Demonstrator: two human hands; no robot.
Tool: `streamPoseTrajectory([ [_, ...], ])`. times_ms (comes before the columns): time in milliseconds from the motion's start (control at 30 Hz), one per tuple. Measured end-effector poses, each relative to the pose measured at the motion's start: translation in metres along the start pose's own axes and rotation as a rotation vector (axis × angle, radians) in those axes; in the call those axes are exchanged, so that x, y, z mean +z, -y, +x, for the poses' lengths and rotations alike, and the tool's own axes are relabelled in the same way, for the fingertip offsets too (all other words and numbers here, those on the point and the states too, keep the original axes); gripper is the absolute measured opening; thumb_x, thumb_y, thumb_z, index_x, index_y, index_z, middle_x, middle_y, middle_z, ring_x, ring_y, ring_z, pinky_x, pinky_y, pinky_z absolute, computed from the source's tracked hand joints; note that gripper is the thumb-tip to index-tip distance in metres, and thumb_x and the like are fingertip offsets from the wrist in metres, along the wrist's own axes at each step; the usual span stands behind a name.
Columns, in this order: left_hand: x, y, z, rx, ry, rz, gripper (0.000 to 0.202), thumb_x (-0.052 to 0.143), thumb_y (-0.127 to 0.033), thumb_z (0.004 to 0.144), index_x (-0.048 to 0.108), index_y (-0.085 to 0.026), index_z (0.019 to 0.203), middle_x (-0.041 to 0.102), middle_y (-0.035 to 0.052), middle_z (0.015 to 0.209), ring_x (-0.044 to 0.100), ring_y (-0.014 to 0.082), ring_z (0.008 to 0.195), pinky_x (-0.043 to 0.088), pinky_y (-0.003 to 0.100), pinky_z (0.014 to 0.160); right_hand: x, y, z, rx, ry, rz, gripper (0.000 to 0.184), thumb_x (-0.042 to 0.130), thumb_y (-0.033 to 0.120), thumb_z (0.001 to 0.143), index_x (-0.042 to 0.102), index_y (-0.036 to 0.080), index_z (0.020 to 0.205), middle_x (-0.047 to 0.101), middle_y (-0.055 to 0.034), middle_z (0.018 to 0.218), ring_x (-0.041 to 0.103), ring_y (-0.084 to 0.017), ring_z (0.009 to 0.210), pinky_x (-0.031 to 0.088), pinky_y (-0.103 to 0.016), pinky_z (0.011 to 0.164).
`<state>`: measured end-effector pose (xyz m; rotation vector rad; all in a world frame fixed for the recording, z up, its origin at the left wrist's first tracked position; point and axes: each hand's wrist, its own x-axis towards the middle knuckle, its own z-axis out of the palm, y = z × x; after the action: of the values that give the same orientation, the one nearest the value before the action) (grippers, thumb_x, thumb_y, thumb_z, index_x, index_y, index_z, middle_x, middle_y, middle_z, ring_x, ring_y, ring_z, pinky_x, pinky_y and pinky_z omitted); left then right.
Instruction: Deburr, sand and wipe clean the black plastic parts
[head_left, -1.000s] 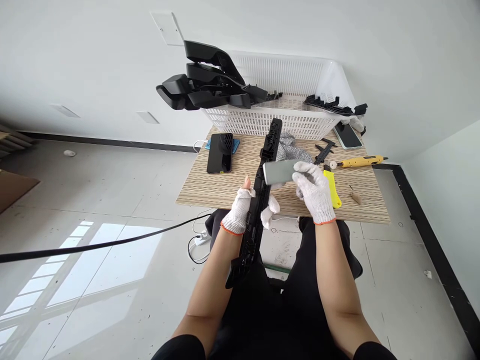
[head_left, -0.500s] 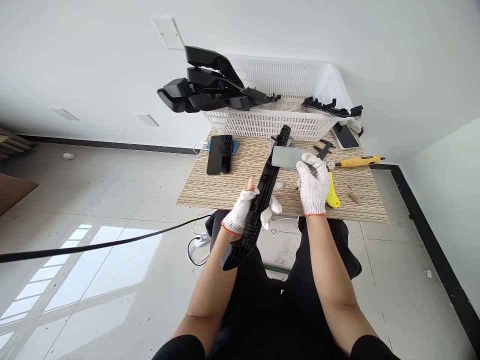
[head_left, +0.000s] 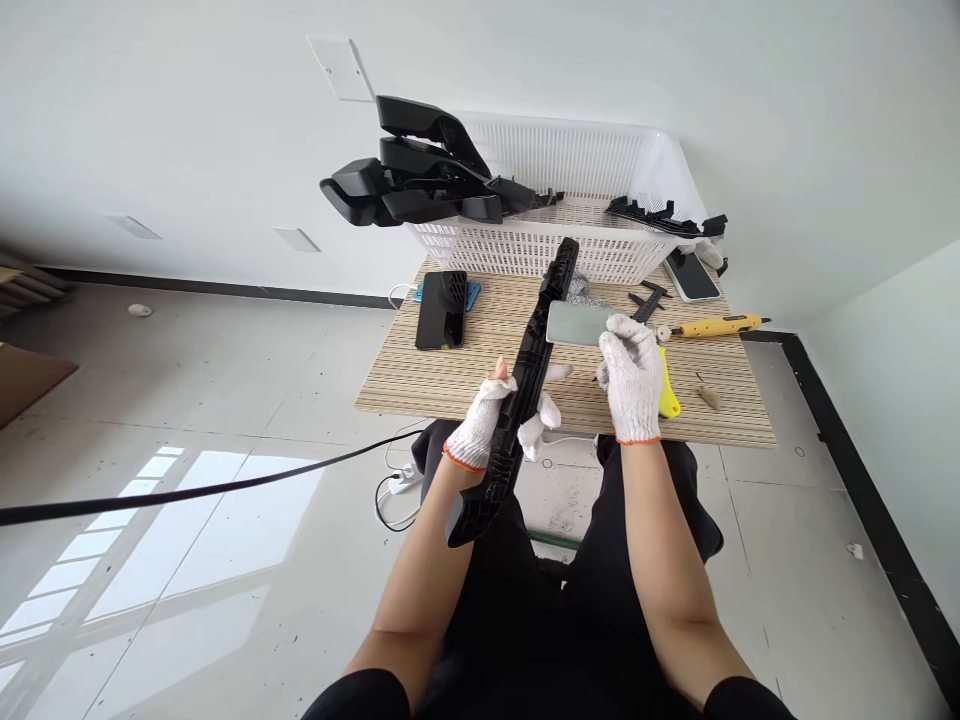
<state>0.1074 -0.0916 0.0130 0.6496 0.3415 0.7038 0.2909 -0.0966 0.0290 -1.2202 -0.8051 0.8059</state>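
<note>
My left hand [head_left: 487, 422], in a white knit glove with the thumb tip bare, is wrapped round a long black plastic part [head_left: 531, 370]. The part slants upward from my lap over the table's front edge, its ribbed side facing me. In my gloved right hand [head_left: 631, 370] a flat grey-green rectangular plate [head_left: 579, 323] is pinched at its right end. The plate's left end lies at the part's right edge, near its upper half; whether they touch I cannot tell. A yellow-handled tool [head_left: 667, 388] lies beside my right hand, partly hidden by it.
On the wooden table [head_left: 397, 385] lie a black phone [head_left: 441, 310], calipers [head_left: 651, 300], a yellow rotary tool [head_left: 720, 326] and another phone [head_left: 691, 275]. Behind stands a white basket [head_left: 525, 247] with several black parts [head_left: 427, 170] overhanging its left side. A black cable [head_left: 225, 487] crosses at left.
The plate and my right hand have moved slightly down and right along the black part. The part's upper end has risen a little; my left hand keeps its grip.
</note>
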Motion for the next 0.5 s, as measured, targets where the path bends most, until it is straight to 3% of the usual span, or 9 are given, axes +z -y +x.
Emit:
streamPoseTrajectory([
  [100, 0.000, 0.000, 0.000, 0.009, 0.000, -0.013, 0.089, 0.043, -0.068, 0.095, 0.048, 0.001, 0.151, 0.075, 0.0148, 0.078, 0.053, 0.0162, 0.037, 0.051, 0.032, 0.038, -0.003, -0.004, -0.001, -0.093, -0.119, -0.090, 0.035, 0.064, 0.044, 0.090, 0.064, 0.028, 0.121, 0.069, -0.0025, 0.113, 0.054, -0.006, 0.057, 0.048, -0.021, 0.048],
  [267, -0.006, 0.003, 0.001, 0.021, 0.015, 0.000, 0.097, 0.040, -0.075, 0.092, 0.048, 0.001, 0.151, 0.076, 0.0164, 0.081, 0.053, 0.0170, 0.037, 0.053, 0.036, 0.039, -0.016, 0.000, -0.004, -0.091, 0.014, -0.424, 0.039, 0.069, 0.052, 0.089, 0.075, 0.026, 0.117, 0.073, -0.0019, 0.085, 0.061, -0.013, 0.059, 0.052, -0.027, 0.054],
  [333, -0.008, 0.005, 0.003, 0.033, 0.003, 0.000, 0.096, 0.042, -0.078, 0.090, 0.054, 0.000, 0.146, 0.075, 0.0142, 0.076, 0.053, 0.0172, 0.037, 0.053, 0.036, 0.040, -0.015, 0.010, -0.013, -0.149, -0.006, -0.507, 0.037, 0.068, 0.052, 0.090, 0.077, 0.027, 0.116, 0.073, -0.0019, 0.081, 0.064, -0.016, 0.062, 0.055, -0.030, 0.062],
  [400, -0.009, 0.006, 0.004, 0.016, -0.030, -0.013, 0.088, 0.042, -0.078, 0.090, 0.068, -0.004, 0.128, 0.069, 0.0097, 0.064, 0.053, 0.0186, 0.036, 0.051, 0.035, 0.038, -0.009, 0.023, -0.026, -0.201, 0.050, -0.493, 0.035, 0.067, 0.052, 0.092, 0.078, 0.028, 0.115, 0.075, -0.0023, 0.084, 0.066, -0.017, 0.065, 0.056, -0.032, 0.066],
  [500, -0.004, 0.006, 0.007, 0.044, -0.222, -0.105, 0.060, 0.043, -0.065, 0.098, 0.071, -0.014, 0.080, 0.057, 0.0030, 0.048, 0.054, 0.0179, 0.038, 0.049, 0.029, 0.038, 0.007, 0.039, -0.046, -0.177, 0.397, -0.454, 0.032, 0.066, 0.050, 0.094, 0.076, 0.030, 0.117, 0.074, 0.0011, 0.076, 0.067, -0.015, 0.061, 0.057, -0.030, 0.068],
])
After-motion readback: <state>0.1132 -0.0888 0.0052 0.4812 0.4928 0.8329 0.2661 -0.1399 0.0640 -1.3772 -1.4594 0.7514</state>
